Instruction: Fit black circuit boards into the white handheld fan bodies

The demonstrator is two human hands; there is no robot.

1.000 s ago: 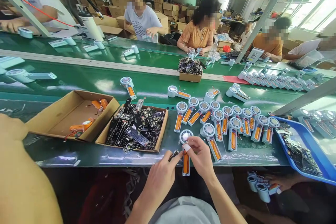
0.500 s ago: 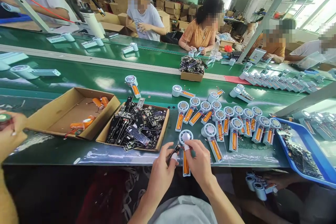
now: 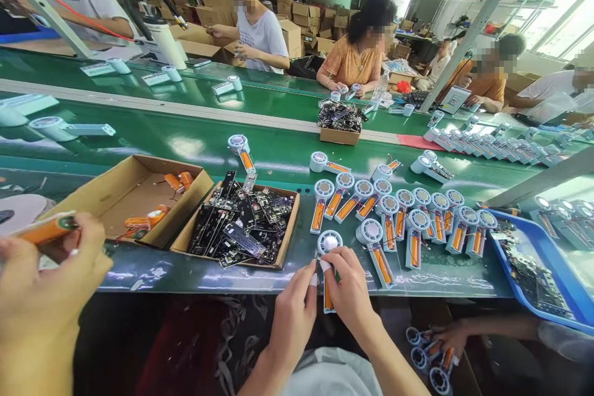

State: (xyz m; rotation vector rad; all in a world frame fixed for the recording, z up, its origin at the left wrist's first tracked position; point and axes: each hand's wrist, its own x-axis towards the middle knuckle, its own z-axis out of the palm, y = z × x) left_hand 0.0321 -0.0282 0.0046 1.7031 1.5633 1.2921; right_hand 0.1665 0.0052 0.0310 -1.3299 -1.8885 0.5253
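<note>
A light-blue handheld fan (image 3: 330, 240) lies face up at the bench's front edge, its orange battery showing in the open handle. My left hand (image 3: 297, 300) is at the left of its neck, thumb and index finger pinched together. My right hand (image 3: 346, 281) covers the upper handle, its fingertips closed and meeting those of my left hand. White covers sit on some fingertips. Whatever both hands pinch is hidden between the fingers. Left of them stands a cardboard box (image 3: 281, 253) of black circuit boards (image 3: 245, 236). More open fans (image 3: 371, 232) with orange batteries lie close to the right.
A cardboard tray (image 3: 99, 195) holds several orange batteries. At left, another person's hand (image 3: 60, 278) holds an orange battery. A blue tray (image 3: 568, 297) of boards is at right. Below the bench, another person's hand (image 3: 452, 340) touches several fans. Coworkers sit beyond the green conveyor (image 3: 278, 164).
My hands have drawn together at the fan's neck; the dark circuit board seen in my left hand is now hidden. The neighbour's hand moved in at left with a battery. Another hand appeared below right.
</note>
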